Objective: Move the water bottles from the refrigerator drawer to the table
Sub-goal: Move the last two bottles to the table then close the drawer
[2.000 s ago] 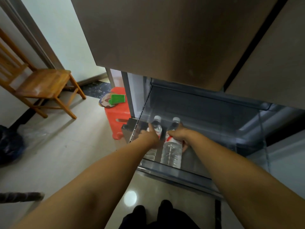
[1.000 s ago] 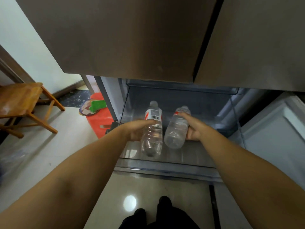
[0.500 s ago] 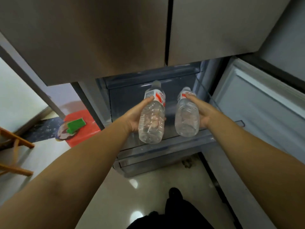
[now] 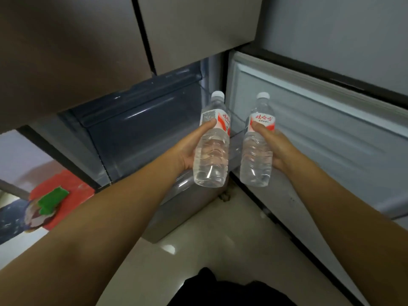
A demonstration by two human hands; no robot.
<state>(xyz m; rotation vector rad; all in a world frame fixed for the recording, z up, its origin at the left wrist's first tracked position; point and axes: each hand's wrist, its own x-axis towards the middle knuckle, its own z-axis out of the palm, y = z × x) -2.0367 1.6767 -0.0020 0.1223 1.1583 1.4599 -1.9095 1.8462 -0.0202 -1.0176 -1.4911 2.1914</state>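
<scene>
- left hand (image 4: 187, 152): fingers hidden behind the left bottle (image 4: 212, 149), only thumb and palm edge show
- right hand (image 4: 279, 149): fingers wrapped out of sight behind the right bottle (image 4: 257, 151)
- small print on both labels too small to read
- refrigerator drawer (image 4: 141, 131): front part covered by left forearm, floor of it not visible
- red stool (image 4: 68, 195): cut by forearm, thing under the green item (image 4: 51, 199) blurred
- both arms cut off by the bottom edge

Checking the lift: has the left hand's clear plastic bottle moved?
Yes: clear plastic bottle rose out of the grey refrigerator drawer, gripped by the left hand.
</scene>
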